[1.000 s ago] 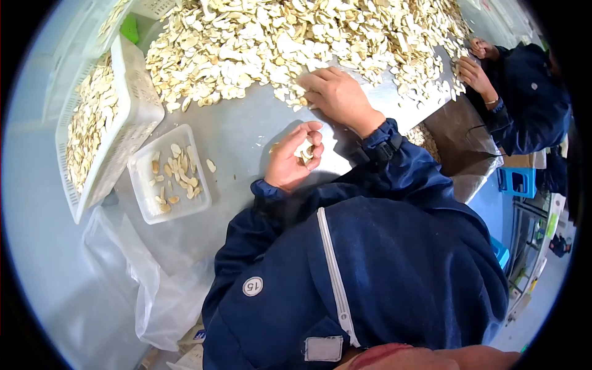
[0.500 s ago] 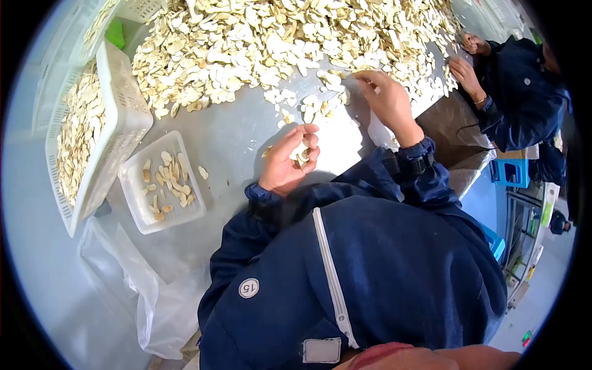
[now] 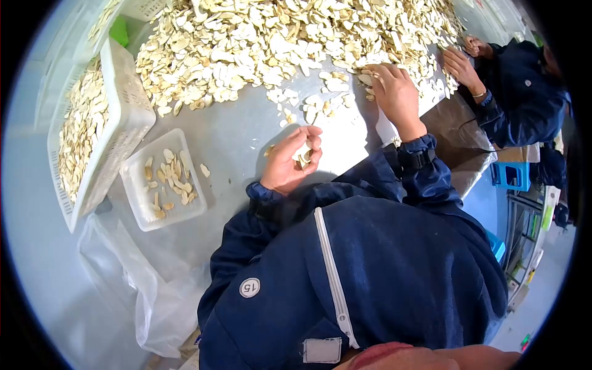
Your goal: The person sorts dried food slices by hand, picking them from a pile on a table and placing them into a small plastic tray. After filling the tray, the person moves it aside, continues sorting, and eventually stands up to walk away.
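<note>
In the head view, my left hand (image 3: 290,161) is held above the metal table, its fingers curled around several pale dried slices (image 3: 303,155). My right hand (image 3: 396,97) reaches to the front edge of a large heap of pale dried slices (image 3: 265,46). Its bent fingers point down at slices there, and what lies between the fingertips is hard to make out. A small scatter of slices (image 3: 317,108) lies on the table between my hands and the heap.
To the left are a clear plastic tray (image 3: 131,188) with some browner slices and a tilted white basket (image 3: 126,117) full of slices. A plastic bag (image 3: 151,296) hangs near the table edge. At right, another person's hand (image 3: 461,68) works beside the heap, near a lined box (image 3: 456,139).
My right hand has moved slightly right, and its fingers have bent down toward the heap's edge. My left hand stays nearly where it was, still curled around slices.
</note>
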A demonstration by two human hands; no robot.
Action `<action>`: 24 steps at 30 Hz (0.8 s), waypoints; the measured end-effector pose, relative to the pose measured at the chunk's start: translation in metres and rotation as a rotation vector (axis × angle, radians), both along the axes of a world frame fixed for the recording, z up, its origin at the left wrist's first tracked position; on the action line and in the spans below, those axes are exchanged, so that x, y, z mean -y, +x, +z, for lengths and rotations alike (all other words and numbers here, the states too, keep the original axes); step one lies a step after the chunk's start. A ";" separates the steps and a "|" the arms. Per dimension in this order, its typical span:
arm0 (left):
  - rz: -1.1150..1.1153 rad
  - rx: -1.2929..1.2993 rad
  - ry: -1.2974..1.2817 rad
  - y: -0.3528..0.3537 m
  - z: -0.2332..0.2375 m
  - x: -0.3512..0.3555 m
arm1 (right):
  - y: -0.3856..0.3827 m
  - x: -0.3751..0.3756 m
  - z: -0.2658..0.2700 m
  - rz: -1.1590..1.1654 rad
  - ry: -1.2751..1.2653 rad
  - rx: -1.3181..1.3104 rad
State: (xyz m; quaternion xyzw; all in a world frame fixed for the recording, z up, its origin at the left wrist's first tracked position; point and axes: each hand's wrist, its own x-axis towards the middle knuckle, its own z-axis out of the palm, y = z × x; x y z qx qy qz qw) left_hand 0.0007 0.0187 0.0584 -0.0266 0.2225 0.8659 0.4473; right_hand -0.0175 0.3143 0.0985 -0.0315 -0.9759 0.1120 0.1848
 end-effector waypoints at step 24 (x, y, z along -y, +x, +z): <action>-0.026 -0.034 -0.003 0.001 0.006 0.001 | -0.067 0.054 0.003 0.418 -0.151 -0.025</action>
